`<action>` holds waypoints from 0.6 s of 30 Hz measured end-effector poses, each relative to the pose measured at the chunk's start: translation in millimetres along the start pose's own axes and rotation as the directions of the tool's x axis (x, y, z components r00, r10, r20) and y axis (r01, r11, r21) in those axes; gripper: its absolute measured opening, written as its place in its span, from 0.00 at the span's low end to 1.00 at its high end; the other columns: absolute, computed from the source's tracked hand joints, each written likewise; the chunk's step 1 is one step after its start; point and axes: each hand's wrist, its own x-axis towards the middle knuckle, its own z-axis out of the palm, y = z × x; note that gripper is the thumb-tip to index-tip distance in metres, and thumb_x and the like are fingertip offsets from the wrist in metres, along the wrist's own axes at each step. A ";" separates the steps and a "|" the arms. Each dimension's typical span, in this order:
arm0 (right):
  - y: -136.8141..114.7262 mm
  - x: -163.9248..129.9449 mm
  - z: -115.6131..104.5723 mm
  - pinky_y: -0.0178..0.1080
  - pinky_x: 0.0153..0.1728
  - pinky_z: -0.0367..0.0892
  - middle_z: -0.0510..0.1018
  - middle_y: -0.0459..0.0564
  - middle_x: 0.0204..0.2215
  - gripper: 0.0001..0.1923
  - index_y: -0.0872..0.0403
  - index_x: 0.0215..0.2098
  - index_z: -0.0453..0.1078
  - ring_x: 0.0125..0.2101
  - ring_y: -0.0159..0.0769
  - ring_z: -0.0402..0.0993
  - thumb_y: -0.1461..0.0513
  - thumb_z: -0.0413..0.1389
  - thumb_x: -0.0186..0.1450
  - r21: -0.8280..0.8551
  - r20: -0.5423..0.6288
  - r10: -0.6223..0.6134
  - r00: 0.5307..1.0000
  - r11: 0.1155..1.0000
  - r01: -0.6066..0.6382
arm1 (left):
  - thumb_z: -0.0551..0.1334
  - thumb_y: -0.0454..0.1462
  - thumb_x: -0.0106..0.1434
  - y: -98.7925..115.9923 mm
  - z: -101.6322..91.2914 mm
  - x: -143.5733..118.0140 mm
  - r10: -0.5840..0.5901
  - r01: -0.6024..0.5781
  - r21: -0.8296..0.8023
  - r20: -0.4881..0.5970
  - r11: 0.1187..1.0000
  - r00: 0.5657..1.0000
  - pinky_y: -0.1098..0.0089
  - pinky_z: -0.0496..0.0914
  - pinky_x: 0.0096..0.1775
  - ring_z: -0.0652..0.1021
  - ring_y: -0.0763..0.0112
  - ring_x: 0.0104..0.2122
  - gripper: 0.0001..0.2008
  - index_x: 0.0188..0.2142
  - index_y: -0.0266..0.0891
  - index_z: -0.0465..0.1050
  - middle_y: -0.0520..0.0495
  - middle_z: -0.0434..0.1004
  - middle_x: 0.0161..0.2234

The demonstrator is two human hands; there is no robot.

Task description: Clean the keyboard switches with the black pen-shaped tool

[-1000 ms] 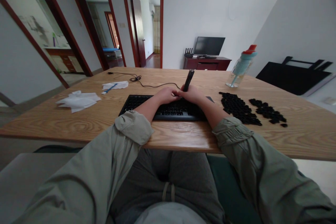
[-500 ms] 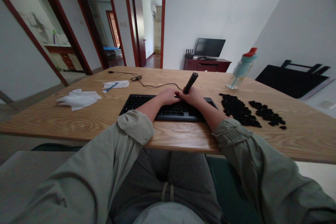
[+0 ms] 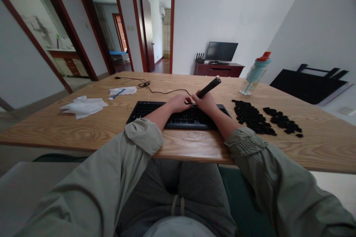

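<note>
A black keyboard [image 3: 150, 112] lies on the wooden table [image 3: 83, 126] in front of me. My right hand [image 3: 205, 102] grips a black cylindrical tool [image 3: 210, 87] that tilts up and to the right, its lower end over the keyboard's back edge. My left hand [image 3: 179, 103] rests on the keyboard right beside it, fingertips near the tool's lower end; whether it holds anything is hidden. Two groups of loose black keycaps [image 3: 251, 115] lie on the table to the right of the keyboard.
A water bottle [image 3: 255, 73] with a red cap stands at the back right. White tissues [image 3: 83, 105] and a blue pen on paper [image 3: 121, 90] lie at the left. A black cable [image 3: 155, 88] runs behind the keyboard. A black folded table [image 3: 308, 83] leans by the right wall.
The black tool in my right hand has tilted from nearly upright to leaning far right. Both hands stay at the keyboard's back edge.
</note>
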 end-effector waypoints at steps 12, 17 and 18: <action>6.0 2.0 -10.8 0.35 0.26 0.59 0.66 0.45 0.20 0.14 0.54 0.22 0.69 0.24 0.32 0.61 0.56 0.47 0.56 0.487 0.063 0.123 0.990 0.862 -0.138 | 0.62 0.39 0.60 11.2 -16.4 -5.1 -0.062 0.035 -0.129 -0.215 0.991 0.975 0.72 0.70 0.36 0.76 0.73 0.30 0.14 0.43 0.34 0.78 0.45 0.81 0.36; 9.7 5.5 -9.2 0.36 0.30 0.63 0.69 0.46 0.22 0.09 0.54 0.23 0.68 0.27 0.33 0.66 0.58 0.50 0.53 0.488 -0.020 0.131 0.991 0.867 -0.105 | 0.64 0.44 0.59 16.3 -16.8 -7.6 -0.051 0.021 -0.122 -0.254 0.992 0.966 0.72 0.69 0.34 0.76 0.73 0.28 0.15 0.39 0.35 0.78 0.46 0.81 0.33; 9.8 6.0 -8.8 0.37 0.30 0.63 0.69 0.46 0.22 0.08 0.54 0.24 0.68 0.26 0.34 0.66 0.58 0.51 0.52 0.454 -0.039 0.126 0.991 0.886 -0.094 | 0.64 0.45 0.59 17.0 -16.7 -7.7 -0.046 0.016 -0.116 -0.263 0.993 0.964 0.72 0.69 0.33 0.75 0.73 0.28 0.15 0.39 0.35 0.78 0.46 0.81 0.32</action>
